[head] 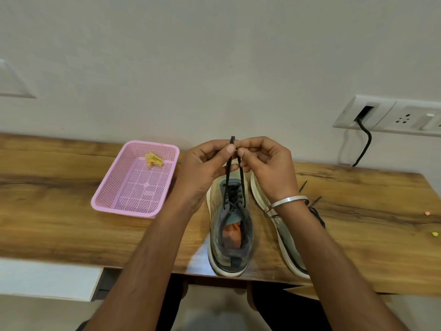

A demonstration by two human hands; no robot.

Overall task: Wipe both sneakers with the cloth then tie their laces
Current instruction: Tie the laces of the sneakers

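Left sneaker (230,225) upright on wooden table (59,230), toe at 12 o'clock, heel at 6. Both lace (228,173) ends rise taut toward 12, converging above toe. Left hand (205,163) and right hand (265,163) meet there, thumb and forefinger of each pinching lace, hands equally near. Second sneaker (281,225) on its side at 3 o'clock, laces loose. Yellow cloth (154,160) in pink basket (105,199) at 10 o'clock.

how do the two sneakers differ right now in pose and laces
The left sneaker stands upright, opening facing up; the right sneaker lies tipped on its side, pale sole edge showing. The left sneaker's laces are pulled up taut, pinched by the left hand and right hand; the right sneaker's lace ends lie loose on the table. Both share pale soles and dark laces.
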